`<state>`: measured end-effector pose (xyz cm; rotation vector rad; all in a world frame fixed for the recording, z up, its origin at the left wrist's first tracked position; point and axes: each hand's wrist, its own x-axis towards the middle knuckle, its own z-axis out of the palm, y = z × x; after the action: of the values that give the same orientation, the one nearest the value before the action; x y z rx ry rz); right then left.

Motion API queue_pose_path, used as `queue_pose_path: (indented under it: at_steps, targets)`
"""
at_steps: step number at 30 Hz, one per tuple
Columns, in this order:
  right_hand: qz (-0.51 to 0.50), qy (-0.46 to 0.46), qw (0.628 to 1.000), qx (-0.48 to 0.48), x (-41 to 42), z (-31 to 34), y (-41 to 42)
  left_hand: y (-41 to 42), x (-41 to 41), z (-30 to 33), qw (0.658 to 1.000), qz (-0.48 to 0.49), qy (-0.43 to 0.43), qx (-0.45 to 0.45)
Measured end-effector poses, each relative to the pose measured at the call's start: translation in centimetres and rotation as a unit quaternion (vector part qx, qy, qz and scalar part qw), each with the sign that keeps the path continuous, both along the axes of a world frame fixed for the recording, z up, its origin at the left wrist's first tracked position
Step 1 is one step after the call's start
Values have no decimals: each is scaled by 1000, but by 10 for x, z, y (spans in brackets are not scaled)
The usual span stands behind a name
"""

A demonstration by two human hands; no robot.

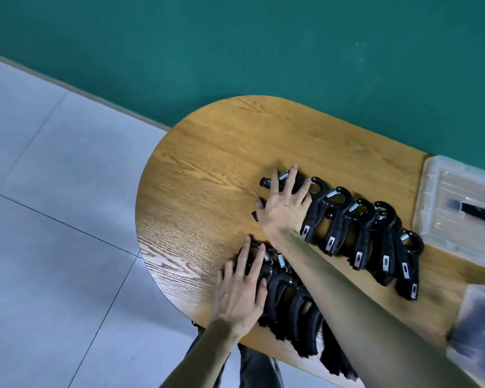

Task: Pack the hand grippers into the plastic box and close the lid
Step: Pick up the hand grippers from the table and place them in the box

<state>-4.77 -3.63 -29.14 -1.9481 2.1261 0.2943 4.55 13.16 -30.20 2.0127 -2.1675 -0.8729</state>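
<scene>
Two rows of hand grippers [356,233] lie across the table [207,163]. My right hand [284,204] lies splayed flat on the far row's end gripper, my left hand [242,292] flat on the near row; neither grasps. Plastic box [471,312] at the near right edge, lid [431,197] beyond. I should curl round one handle before lifting.

Plastic box [471,329] blurred, cut off at right edge; near hand grippers [294,306] partly under forearm.

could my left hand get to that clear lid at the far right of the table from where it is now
Probably not directly. Your left hand lies flat on the near row of grippers, and your right forearm and the far row of grippers lie between it and the clear lid.
</scene>
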Motion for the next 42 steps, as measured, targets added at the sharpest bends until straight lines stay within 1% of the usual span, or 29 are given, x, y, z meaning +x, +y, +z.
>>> queue_pose_path:
  at_steps: [2,6,13,19,24,27,31,35,42]
  targets:
    - [-4,-3,1000,0,2,-2,1,0,0,-2,1000,2,0,-6]
    - [-13,-52,998,-20,0,-2,3,0,-2,-1,1000,-2,-14,1]
    - [57,-35,997,-24,-22,9,15,-9,4,8,999,19,-38,11]
    - [65,-42,996,-52,-48,50,38,-35,5,48,996,11,-87,1]
    - [22,-23,998,-61,-82,102,64,-61,-16,96,995,38,-92,-28]
    - [-3,-24,997,-76,-104,131,81,-67,-38,125,994,36,-90,-52]
    - [-39,-25,993,-113,-138,162,102,-70,-81,155,993,10,-67,-95]
    - [-83,-41,981,-173,-191,186,127,-65,-142,181,990,-38,-63,-117]
    - [-148,-64,961,-223,-303,205,178,-32,-260,205,983,-97,-32,-152]
